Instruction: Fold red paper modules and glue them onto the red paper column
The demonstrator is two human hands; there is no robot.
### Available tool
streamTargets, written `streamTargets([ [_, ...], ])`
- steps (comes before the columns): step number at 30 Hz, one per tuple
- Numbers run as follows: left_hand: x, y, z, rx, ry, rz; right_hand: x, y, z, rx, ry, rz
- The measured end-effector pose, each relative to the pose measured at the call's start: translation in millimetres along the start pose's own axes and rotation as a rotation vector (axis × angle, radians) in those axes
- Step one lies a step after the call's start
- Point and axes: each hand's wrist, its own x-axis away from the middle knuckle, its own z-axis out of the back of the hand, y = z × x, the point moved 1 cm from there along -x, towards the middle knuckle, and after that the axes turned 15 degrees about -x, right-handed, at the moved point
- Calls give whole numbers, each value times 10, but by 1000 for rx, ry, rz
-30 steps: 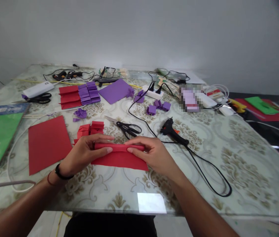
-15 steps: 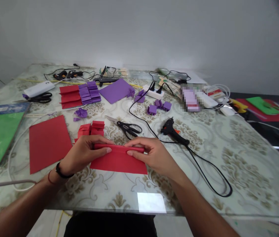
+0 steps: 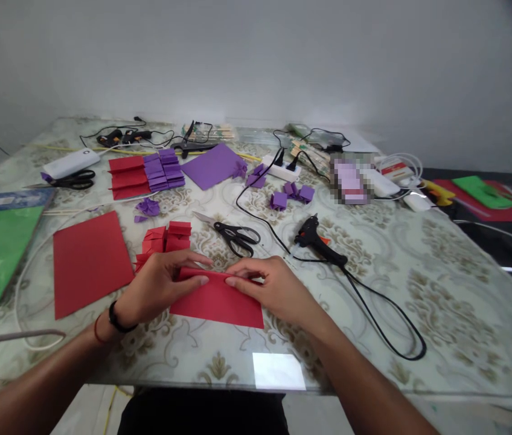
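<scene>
A sheet of red paper (image 3: 220, 302) lies near the front of the table, its far edge pinched by both hands. My left hand (image 3: 160, 281) is closed on the left part of that edge, thumb on top and fingers behind. My right hand (image 3: 276, 287) grips the right part the same way. Behind my left hand sit several folded red paper pieces (image 3: 166, 237). A larger red sheet (image 3: 92, 263) rests to the left. Black-handled scissors (image 3: 231, 232) lie just beyond my hands, and a black glue gun (image 3: 319, 241) is to the right.
Folded purple pieces (image 3: 164, 170), folded red strips (image 3: 127, 176) and a purple sheet (image 3: 213, 166) lie farther back. A white power strip (image 3: 282, 169) has cords running across the table. Green paper in a packet (image 3: 0, 248) is at the left; a second pair of scissors (image 3: 77, 180) lies behind it.
The red paper has tilted slightly, its near right corner now lower and further left. My hands still pinch its far edge; the rolled-looking fold there appears flatter.
</scene>
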Motion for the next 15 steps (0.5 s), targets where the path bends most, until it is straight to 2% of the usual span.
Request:
streamTargets([
  [5,-6,-30,-28,36,46,77,-1,-12,-8,-47,1,-23],
  [13,10,20,-92,89,-42,51,-11,14,-111,-20,-89,-89],
  [15,2,37,-77,77,-33,24,-9,20,-117,-39,-95,-109],
])
